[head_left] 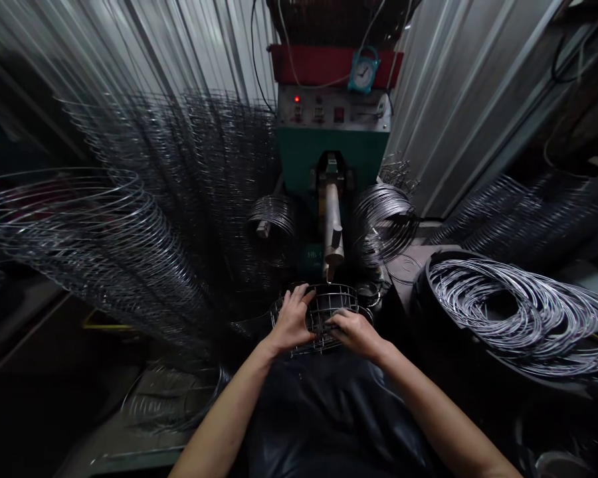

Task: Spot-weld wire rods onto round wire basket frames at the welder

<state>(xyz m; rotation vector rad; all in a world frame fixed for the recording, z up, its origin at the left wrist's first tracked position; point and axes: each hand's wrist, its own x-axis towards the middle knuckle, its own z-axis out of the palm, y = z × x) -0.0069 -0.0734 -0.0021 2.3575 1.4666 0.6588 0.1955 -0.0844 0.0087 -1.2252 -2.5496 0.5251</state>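
A round wire basket (335, 304) is held just under the tip of the spot welder's metal arm (333, 216). My left hand (294, 320) grips its left side, thumb and fingers around the wires. On the right side, my right hand (355, 330) has its fingers curled onto the wires. Parts of the basket are hidden behind both hands. The arm's pointed tip sits close to the basket's far rim; whether they touch I cannot tell.
The green welder (333, 156) carries a red light and a blue clock (363, 70). Tall stacks of wire rings (124, 232) crowd the left. A black tub (428, 292) full of wire rings (543, 325) stands right. Ring bundles (386, 219) hang beside the arm.
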